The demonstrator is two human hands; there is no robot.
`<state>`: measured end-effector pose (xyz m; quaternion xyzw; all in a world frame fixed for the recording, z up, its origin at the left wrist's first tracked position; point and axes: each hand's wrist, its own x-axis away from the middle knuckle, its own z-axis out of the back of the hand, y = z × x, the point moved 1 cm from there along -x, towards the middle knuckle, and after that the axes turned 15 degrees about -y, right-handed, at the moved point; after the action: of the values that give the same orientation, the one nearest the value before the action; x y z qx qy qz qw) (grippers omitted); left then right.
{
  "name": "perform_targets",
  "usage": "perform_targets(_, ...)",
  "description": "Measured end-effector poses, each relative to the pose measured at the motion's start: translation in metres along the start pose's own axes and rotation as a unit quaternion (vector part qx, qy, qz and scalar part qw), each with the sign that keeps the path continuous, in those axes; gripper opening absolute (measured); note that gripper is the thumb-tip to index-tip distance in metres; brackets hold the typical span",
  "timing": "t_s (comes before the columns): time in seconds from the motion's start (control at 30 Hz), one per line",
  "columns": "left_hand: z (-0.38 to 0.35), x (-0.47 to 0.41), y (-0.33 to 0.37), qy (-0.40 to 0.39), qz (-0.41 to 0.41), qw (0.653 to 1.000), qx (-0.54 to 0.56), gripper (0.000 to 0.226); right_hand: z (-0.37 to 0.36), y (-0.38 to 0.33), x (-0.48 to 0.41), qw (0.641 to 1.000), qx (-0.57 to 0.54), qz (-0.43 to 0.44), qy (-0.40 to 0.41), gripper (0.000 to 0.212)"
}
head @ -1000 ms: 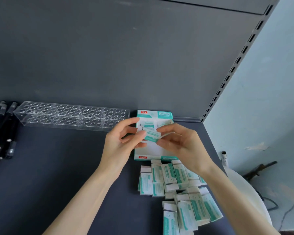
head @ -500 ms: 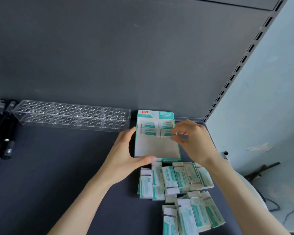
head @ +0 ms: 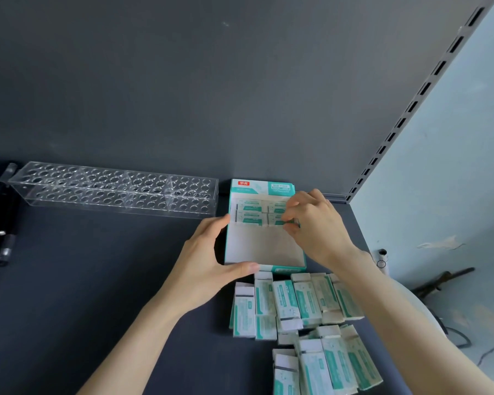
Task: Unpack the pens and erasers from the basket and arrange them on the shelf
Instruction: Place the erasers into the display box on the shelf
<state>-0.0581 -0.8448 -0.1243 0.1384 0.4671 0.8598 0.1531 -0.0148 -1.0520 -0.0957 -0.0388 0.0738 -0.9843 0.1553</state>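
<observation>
Teal eraser box (head: 264,246) on shelf (head: 97,280), left hand (head: 203,269) gripped its near corner, right hand (head: 317,223) pinched an eraser (head: 275,220) inside

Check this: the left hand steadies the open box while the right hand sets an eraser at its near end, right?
No: the head view shows the right hand setting the eraser at the far end of the box; the left hand does steady it.
</observation>
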Motion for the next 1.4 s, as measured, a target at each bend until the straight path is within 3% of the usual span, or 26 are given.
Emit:
perform_targets(0.43,0.001,0.002,0.005,-0.012,0.002,1.000,0.001,0.095,0.001,-0.001,0.000,0.999,-0.052,-0.014,0.008,0.018)
perform_targets(0.57,0.003,0.008,0.015,0.009,-0.006,1.000,0.007,0.086,0.016,-0.005,0.029,0.977,-0.198,-0.012,0.075,0.010)
perform_targets(0.63,0.003,0.016,0.026,0.046,-0.046,0.997,-0.039,0.073,0.020,-0.007,0.054,0.962,-0.267,-0.006,0.056,0.009)
perform_targets(0.7,-0.005,0.027,0.039,0.042,-0.097,0.992,-0.072,0.061,0.020,-0.009,0.080,0.956,-0.295,0.000,0.008,0.013)
perform_targets(0.8,-0.028,0.044,0.049,-0.006,-0.132,0.985,-0.109,0.061,0.017,-0.013,0.111,0.963,-0.265,-0.001,-0.041,0.030)
perform_targets(1.0,-0.049,0.052,0.044,-0.004,-0.119,0.968,-0.221,0.065,0.009,-0.019,0.129,0.975,-0.201,-0.020,-0.096,0.054)
perform_targets(1.2,-0.047,0.051,0.047,-0.012,-0.102,0.979,-0.176,0.047,0.012,-0.020,0.123,0.978,-0.187,-0.009,-0.093,0.048)
perform_targets(1.3,-0.046,0.051,0.047,-0.008,-0.078,0.993,-0.086,0.051,0.012,-0.019,0.123,0.979,-0.192,0.008,-0.065,0.042)
perform_targets(1.4,-0.045,0.052,0.045,-0.003,-0.072,0.997,0.022,0.054,0.012,-0.016,0.127,0.960,-0.276,0.016,-0.045,0.042)
